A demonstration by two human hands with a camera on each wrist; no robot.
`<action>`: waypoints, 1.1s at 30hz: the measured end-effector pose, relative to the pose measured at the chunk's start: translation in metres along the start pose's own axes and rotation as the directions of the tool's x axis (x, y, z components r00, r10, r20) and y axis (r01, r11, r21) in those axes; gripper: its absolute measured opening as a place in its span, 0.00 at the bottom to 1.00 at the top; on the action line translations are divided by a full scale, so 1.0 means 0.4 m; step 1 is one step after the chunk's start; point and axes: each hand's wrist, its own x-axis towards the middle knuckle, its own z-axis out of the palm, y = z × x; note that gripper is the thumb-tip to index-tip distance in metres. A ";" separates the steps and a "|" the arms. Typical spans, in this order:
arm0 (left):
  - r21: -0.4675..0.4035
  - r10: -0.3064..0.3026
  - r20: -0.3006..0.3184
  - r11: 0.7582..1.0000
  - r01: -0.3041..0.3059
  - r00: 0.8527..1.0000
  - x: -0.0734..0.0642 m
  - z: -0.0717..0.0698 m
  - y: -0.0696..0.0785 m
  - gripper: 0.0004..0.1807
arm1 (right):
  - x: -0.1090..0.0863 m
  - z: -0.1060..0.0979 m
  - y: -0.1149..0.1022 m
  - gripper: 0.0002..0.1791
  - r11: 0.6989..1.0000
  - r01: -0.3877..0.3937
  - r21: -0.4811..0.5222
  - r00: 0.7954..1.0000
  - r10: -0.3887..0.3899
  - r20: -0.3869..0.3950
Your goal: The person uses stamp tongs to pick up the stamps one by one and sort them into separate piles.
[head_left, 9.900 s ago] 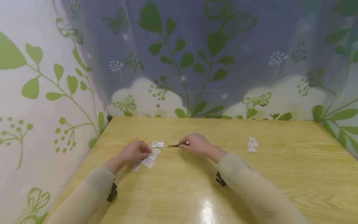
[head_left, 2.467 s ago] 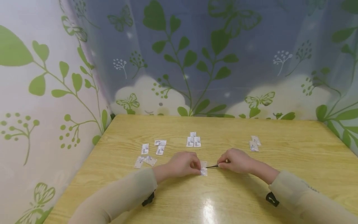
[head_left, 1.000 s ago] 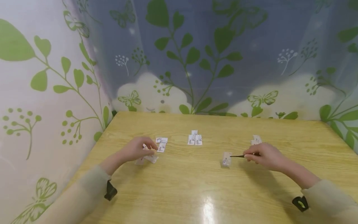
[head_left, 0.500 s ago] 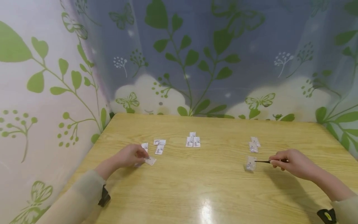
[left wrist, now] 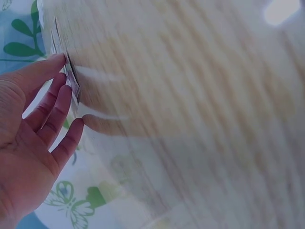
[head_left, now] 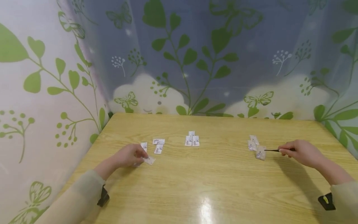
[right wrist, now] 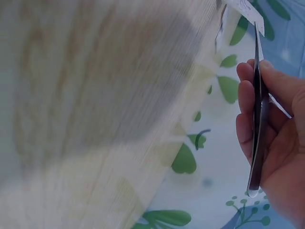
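Black tweezers [right wrist: 259, 109] lie in my right hand [head_left: 303, 152], gripped between thumb and fingers. A small white printed packet [head_left: 261, 153] is at their tips, overlapping two similar packets [head_left: 252, 143] at the right of the table. My left hand [head_left: 127, 157] is low over the left packets. Its thumb and fingertips touch one flat white packet [head_left: 149, 160] near its edge. In the left wrist view the thumb and fingers are slightly apart above the packet [left wrist: 72, 83]. Another packet [head_left: 144, 147] shows behind this hand, and one more is mostly hidden under it.
Two packets [head_left: 158, 146] lie to the right of the left hand, and three more [head_left: 192, 140] form a group at the back middle. The wooden table [head_left: 179, 180] meets a patterned curtain [head_left: 195, 62] at its far edge.
The tweezers carried one packet from the middle to the right group. My left hand left the middle and came down on a left packet. Earlier, several packets were spread out from the left pile.
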 end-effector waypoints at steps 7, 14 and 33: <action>-0.013 -0.011 0.009 1.000 0.012 1.000 0.000 0.005 -0.005 0.08 | 0.032 -0.004 0.036 0.10 1.000 -0.020 -0.011 0.999 0.020 0.048; 0.005 -0.024 0.011 1.000 0.024 1.000 0.001 0.006 -0.009 0.08 | 0.066 0.003 0.056 0.12 1.000 -0.027 0.014 0.997 0.026 0.068; -0.021 -0.010 0.018 1.000 0.011 1.000 0.001 -0.001 -0.006 0.07 | 0.096 -0.009 0.056 0.14 0.998 -0.054 -0.040 0.992 0.058 0.108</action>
